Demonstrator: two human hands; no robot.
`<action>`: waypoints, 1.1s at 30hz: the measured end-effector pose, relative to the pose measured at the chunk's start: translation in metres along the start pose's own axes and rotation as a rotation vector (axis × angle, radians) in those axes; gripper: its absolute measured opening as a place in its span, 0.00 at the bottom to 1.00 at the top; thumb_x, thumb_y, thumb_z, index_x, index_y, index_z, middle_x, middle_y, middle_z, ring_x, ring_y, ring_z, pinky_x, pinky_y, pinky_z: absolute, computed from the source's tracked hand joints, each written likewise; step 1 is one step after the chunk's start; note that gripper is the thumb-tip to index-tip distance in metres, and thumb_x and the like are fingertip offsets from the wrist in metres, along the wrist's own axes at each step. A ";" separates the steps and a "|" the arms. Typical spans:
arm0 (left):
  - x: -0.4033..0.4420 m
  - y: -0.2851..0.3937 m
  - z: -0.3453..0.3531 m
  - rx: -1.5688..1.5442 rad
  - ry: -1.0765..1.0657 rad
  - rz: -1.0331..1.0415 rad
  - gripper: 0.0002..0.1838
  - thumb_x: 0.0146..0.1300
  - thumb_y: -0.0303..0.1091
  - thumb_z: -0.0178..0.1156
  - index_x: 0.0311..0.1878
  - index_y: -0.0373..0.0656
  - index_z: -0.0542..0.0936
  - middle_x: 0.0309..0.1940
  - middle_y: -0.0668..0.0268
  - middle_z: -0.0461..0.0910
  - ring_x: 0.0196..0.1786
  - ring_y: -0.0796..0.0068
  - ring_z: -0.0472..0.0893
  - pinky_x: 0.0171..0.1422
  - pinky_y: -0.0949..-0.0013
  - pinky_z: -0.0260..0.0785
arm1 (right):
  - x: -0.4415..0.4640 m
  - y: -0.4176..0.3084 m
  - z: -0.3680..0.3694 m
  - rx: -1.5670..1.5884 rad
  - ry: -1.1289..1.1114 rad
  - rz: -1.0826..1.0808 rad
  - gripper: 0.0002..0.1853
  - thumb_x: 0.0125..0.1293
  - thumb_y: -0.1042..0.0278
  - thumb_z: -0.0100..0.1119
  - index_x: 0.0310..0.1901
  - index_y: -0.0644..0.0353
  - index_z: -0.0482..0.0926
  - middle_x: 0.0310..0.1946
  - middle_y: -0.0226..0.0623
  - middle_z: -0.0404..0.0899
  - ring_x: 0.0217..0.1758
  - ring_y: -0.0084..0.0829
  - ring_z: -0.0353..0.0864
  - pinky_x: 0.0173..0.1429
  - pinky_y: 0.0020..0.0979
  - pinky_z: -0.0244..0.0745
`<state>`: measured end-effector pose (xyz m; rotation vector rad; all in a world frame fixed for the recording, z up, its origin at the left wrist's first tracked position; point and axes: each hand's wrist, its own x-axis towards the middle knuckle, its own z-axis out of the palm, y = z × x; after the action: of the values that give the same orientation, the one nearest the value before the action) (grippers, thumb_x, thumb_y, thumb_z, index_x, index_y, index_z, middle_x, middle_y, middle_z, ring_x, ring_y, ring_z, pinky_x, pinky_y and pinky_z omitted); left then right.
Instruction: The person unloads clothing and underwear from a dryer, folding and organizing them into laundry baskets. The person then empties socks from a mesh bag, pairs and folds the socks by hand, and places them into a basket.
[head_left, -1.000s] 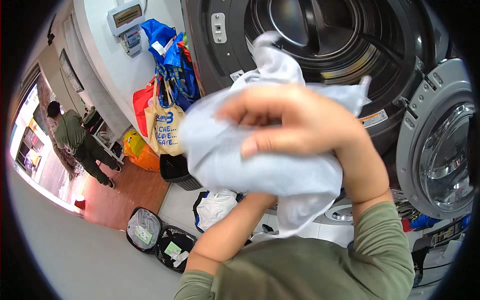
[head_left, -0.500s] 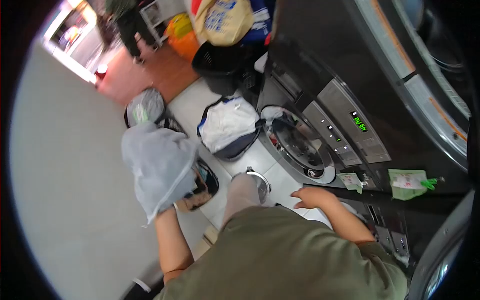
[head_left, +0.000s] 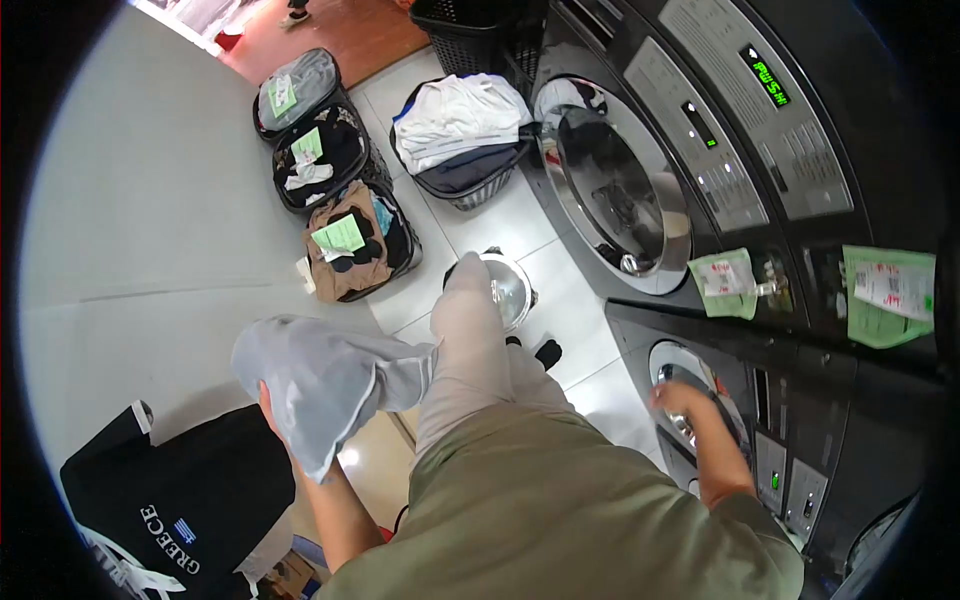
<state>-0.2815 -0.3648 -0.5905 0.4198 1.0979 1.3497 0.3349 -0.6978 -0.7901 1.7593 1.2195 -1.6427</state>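
Observation:
A pale grey-blue cloth [head_left: 310,375] is draped over my left hand [head_left: 275,415] at the lower left, its loose end reaching toward my leg. Part of that hand shows at the cloth's edge; the rest is under it. On the right, my right hand [head_left: 680,398] is blurred, away from the cloth, in front of a lower machine's round door [head_left: 672,360]. Its fingers are smeared by motion. A black bag [head_left: 180,500] marked GREECE lies just below the cloth.
Three filled baskets with green tags, the nearest holding brown clothing [head_left: 350,265], line the wall. A basket of white laundry [head_left: 460,120] stands by an open washer door [head_left: 610,185]. Green tagged pouches [head_left: 725,283] hang on the dark machines. A person's foot [head_left: 295,18] shows at the top.
The view has tilted down and turned from the dryer drum to the floor. The cloth, earlier between both hands, is now at my left hand alone. My right hand has moved away from it.

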 end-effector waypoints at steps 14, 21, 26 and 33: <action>0.104 -0.013 0.094 0.356 -0.313 -0.159 0.32 0.67 0.51 0.57 0.65 0.35 0.68 0.57 0.55 0.78 0.55 0.58 0.81 0.60 0.55 0.75 | -0.054 -0.053 0.139 0.092 0.446 0.298 0.25 0.60 0.54 0.67 0.56 0.60 0.79 0.43 0.51 0.83 0.49 0.45 0.83 0.52 0.41 0.77; 0.154 -0.083 0.034 0.314 -0.435 -0.765 0.41 0.52 0.49 0.68 0.66 0.36 0.68 0.57 0.52 0.77 0.56 0.56 0.80 0.59 0.55 0.75 | 0.158 -0.259 -0.024 0.260 0.914 -0.199 0.16 0.59 0.63 0.66 0.48 0.56 0.83 0.44 0.48 0.80 0.52 0.49 0.78 0.56 0.42 0.75; 0.194 -0.202 -0.054 0.274 -0.376 -0.857 0.42 0.60 0.56 0.63 0.70 0.37 0.65 0.61 0.54 0.75 0.60 0.56 0.77 0.65 0.56 0.71 | 0.465 -0.299 -0.049 -0.120 0.563 -0.097 0.34 0.57 0.51 0.68 0.67 0.42 0.70 0.70 0.40 0.63 0.67 0.50 0.68 0.70 0.54 0.64; 0.228 -0.353 -0.087 0.009 -0.285 -0.937 0.40 0.65 0.58 0.57 0.71 0.39 0.64 0.63 0.55 0.73 0.63 0.57 0.75 0.67 0.56 0.69 | 0.505 -0.321 -0.048 0.042 0.315 0.021 0.35 0.58 0.49 0.69 0.67 0.24 0.65 0.73 0.40 0.57 0.68 0.59 0.65 0.69 0.64 0.59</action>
<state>-0.1885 -0.2708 -0.9994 0.0613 0.8775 0.4389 0.0509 -0.3429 -1.1813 2.1096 1.3016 -1.4246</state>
